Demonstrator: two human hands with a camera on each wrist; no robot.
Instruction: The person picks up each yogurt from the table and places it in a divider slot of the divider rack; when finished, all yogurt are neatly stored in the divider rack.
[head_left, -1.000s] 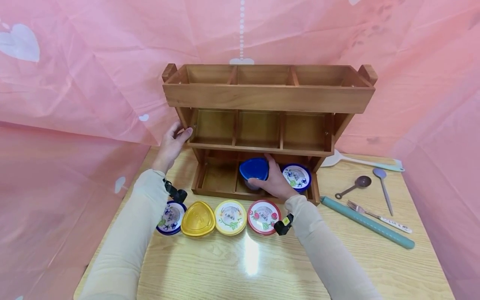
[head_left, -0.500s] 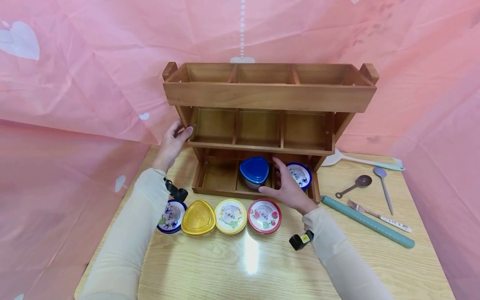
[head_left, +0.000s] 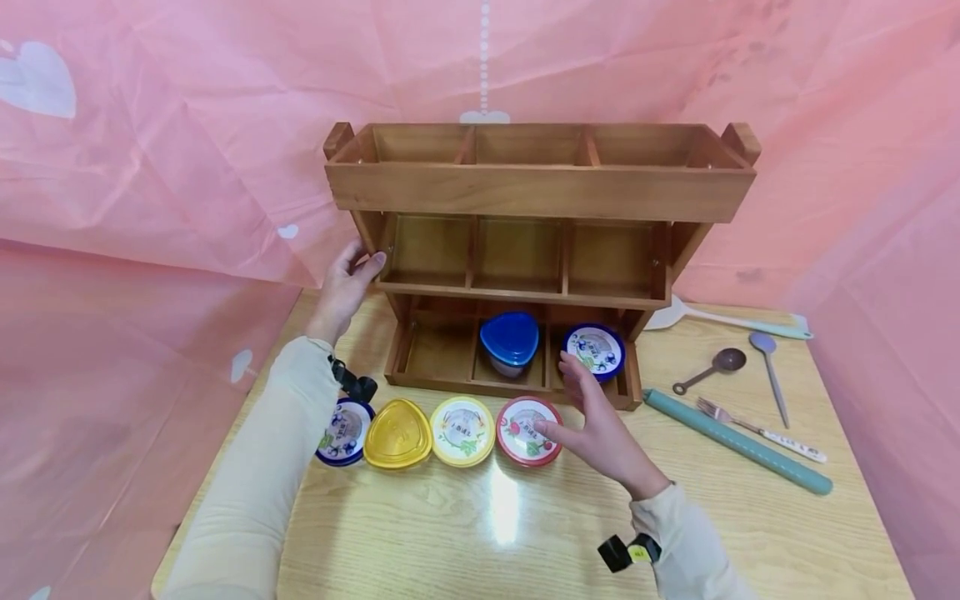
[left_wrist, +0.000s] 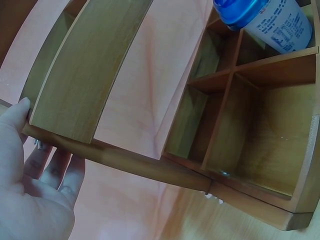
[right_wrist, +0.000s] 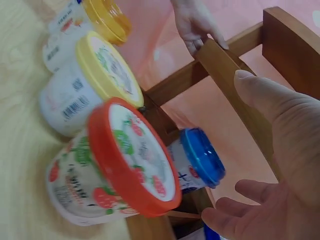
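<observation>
My left hand (head_left: 342, 292) holds the left side of a three-tier wooden shelf (head_left: 540, 190), thumb on the middle tier's edge and fingers around the side post. My right hand (head_left: 607, 425) hovers with spread fingers, holding nothing. It is nearest to a tub with a red strawberry lid (head_left: 517, 450) and the shelf's front edge. In the bottom tier, a tub with a blue triangular lid (head_left: 510, 337) stands in the middle compartment. A round tub with a blueberry lid (head_left: 596, 346) stands in the right one. The right wrist view shows the red-lidded tub (right_wrist: 135, 160) beside the open fingers.
Before the shelf stand a yellow-lidded tub (head_left: 462, 432), a yellow triangular-lidded tub (head_left: 397, 433) and a blueberry-lidded tub (head_left: 347, 432). To the right lie a spatula (head_left: 735, 322), a measuring spoon (head_left: 723, 363), a grey spoon (head_left: 768, 367), a fork (head_left: 757, 429) and a green stick (head_left: 742, 442).
My right hand has let go of the blue triangular-lidded tub and moved back and right, out of the shelf. That tub stays in the middle compartment. The left hand has not moved.
</observation>
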